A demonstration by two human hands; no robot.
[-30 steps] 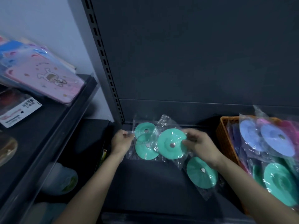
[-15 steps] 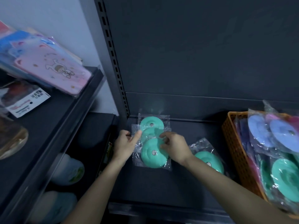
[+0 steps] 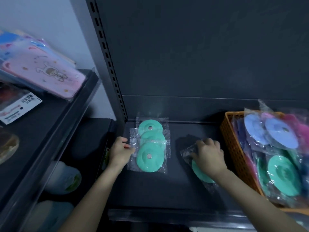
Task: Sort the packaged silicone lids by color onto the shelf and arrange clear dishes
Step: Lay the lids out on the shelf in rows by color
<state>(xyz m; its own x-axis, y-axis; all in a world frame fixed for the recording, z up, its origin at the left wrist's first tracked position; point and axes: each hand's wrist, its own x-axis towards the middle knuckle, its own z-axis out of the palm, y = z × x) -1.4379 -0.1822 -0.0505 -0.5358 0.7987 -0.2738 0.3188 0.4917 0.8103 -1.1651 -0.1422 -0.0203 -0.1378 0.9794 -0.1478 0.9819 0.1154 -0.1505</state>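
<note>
Dark shelf (image 3: pixel 158 190). Three packaged teal lids (image 3: pixel 150 149) overlap in a row running 12 to 6 o'clock, left of centre. Left hand (image 3: pixel 120 153) at row's 9 o'clock, curled fingers touching wrapper edge; pinching or not, cannot tell. Right hand (image 3: pixel 209 158) at row's 3 o'clock, fingers curled, gripping wrapper of fourth teal lid (image 3: pixel 200 174), which lies on shelf. Orange basket (image 3: pixel 232 148) further toward 3 o'clock, holding mixed-colour lids (image 3: pixel 280 136).

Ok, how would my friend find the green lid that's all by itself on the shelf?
Look at the dark metal shelf, between the orange plastic basket on the right and the three overlapping mint-green lids on the left. There a mint-green round silicone lid in a clear wrapper lies alone, partly under the right hand. Unlike the others, it touches no other lid.
</note>
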